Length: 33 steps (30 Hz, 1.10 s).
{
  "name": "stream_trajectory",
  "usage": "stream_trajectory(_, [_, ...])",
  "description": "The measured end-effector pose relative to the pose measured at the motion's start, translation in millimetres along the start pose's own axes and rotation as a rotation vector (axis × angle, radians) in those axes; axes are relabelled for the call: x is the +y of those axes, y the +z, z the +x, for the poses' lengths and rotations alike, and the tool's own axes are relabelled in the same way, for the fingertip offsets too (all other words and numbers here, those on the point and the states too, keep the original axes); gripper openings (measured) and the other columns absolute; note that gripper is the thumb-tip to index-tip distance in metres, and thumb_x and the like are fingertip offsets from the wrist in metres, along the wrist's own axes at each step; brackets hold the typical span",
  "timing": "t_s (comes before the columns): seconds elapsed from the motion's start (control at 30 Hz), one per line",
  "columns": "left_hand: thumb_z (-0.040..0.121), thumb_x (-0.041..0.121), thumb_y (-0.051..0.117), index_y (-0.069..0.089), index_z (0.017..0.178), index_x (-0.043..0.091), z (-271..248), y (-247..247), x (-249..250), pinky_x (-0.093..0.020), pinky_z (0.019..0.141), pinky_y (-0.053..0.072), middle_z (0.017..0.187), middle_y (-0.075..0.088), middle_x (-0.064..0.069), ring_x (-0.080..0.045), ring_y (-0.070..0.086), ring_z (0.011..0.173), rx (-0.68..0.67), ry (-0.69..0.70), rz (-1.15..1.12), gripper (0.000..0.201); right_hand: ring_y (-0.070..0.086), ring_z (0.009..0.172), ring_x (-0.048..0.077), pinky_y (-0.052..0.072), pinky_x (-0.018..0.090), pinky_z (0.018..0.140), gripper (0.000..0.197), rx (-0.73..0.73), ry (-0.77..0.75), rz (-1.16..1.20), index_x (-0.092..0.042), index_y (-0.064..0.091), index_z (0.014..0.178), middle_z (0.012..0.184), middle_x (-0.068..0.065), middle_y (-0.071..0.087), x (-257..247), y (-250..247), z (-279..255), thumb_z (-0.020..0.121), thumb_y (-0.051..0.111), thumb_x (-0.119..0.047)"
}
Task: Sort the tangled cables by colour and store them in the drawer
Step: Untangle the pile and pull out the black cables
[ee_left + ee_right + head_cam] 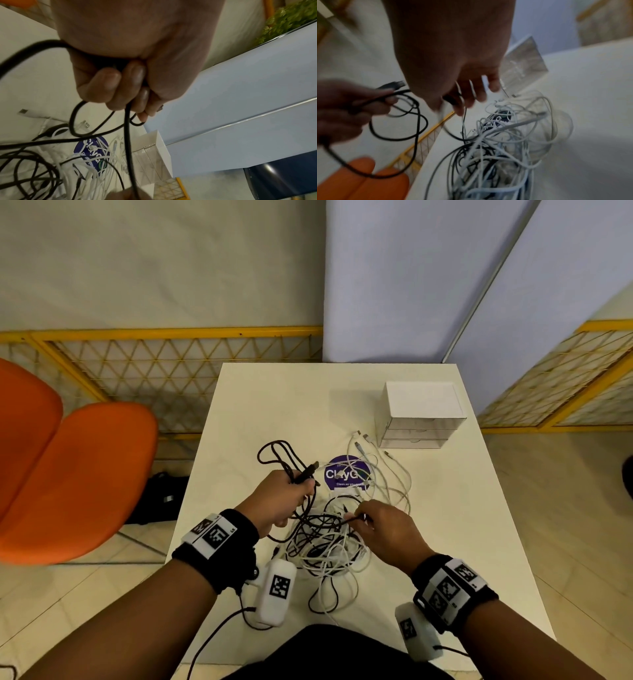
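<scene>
The person leans over a white table (462,508) with a heap of tangled cables in front of them. The left hand (279,498) is raised just above the table near the middle, its fingers (109,82) curled tight round a black cable (277,455). One plug end of this cable pokes out past the knuckles, and its loops hang toward the table's left edge and down into the heap.

The right hand (383,529) hovers over the tangle (329,546), which lies toward the near edge, between the two wrists. Its fingertips (458,109) pinch a thin black strand where it rises out of the pile, while the other fingers are only loosely bent. The right wrist view is blurred, so how many strands it has hold of cannot be told.

The heap mixes black and white leads wound through one another. A looser bunch of white cables (387,470) spreads from it toward the far right corner, their plugs lying just beside the drawer unit (421,412). This unit is a small white box with clear fronts, standing near that far right corner with its drawers pushed in. Part of the white bunch crosses a round purple sticker (339,474) at the table's middle.

An orange chair (68,474) stands off the table's left edge.
</scene>
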<state>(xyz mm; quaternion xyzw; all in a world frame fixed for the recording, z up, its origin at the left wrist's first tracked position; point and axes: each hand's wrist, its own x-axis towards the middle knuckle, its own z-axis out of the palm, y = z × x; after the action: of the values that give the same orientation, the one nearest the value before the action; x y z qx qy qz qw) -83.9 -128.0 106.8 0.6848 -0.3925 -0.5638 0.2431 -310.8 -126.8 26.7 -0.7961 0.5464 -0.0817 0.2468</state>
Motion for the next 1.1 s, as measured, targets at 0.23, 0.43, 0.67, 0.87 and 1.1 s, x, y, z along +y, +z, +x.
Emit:
stream_trajectory(0.23, [0.101,0.025,0.056,0.066,0.087,0.016,-4.5,-13.5,8.4,-0.022,0.044,0.017,0.056,0.038,0.007,-0.010,0.021,0.046,-0.005,0.088,-0.041,0.019,0.060,0.084,0.019,0.048,0.032,0.075,0.012,-0.198,0.206,0.206,-0.019,0.068,0.088,0.087,-0.002,0.067,41.7,12.3,-2.8,0.093,0.057,-0.020])
stream_trajectory(0.43, [0.101,0.024,0.056,0.065,0.094,0.014,-6.2,-7.0,4.6,-0.021,0.044,0.018,0.060,0.040,0.005,-0.010,0.021,0.045,-0.056,0.037,-0.032,0.015,0.051,0.104,0.018,0.040,0.029,0.085,0.019,0.054,0.148,0.233,-0.025,0.069,0.107,0.103,-0.001,0.054,40.5,8.2,-4.0,0.088,0.067,-0.021])
stream_trajectory(0.67, [0.103,0.027,0.053,0.063,0.101,0.008,-10.1,12.7,16.3,-0.020,0.042,0.020,0.061,0.047,0.001,-0.009,0.031,0.040,-0.165,0.074,-0.147,0.022,0.064,0.092,-0.001,0.047,0.019,0.077,0.045,-0.367,-0.044,0.601,-0.034,0.057,0.122,0.102,-0.013,0.070,-57.5,-40.8,-3.5,0.089,0.054,-0.064])
stream_trajectory(0.87, [0.102,0.020,0.055,0.057,0.122,0.009,-15.4,5.8,26.5,-0.018,0.038,0.022,0.083,0.071,-0.008,-0.009,0.026,0.040,-0.162,0.107,-0.272,0.023,0.036,0.046,0.005,0.033,0.022,0.048,0.036,0.051,-0.058,0.694,-0.021,0.061,0.071,0.048,-0.011,0.043,-65.9,-65.4,-1.5,0.101,0.048,-0.036])
stream_trajectory(1.1, [0.106,0.026,0.047,0.058,0.122,0.013,-19.5,-8.8,16.3,-0.020,0.038,0.026,0.102,0.076,-0.013,-0.010,0.023,0.041,-0.189,0.066,-0.172,0.024,0.025,0.048,0.014,0.019,0.025,0.045,0.041,0.688,0.289,0.902,-0.022,0.046,0.063,0.051,-0.005,0.031,8.6,-108.1,0.4,0.101,0.043,-0.039])
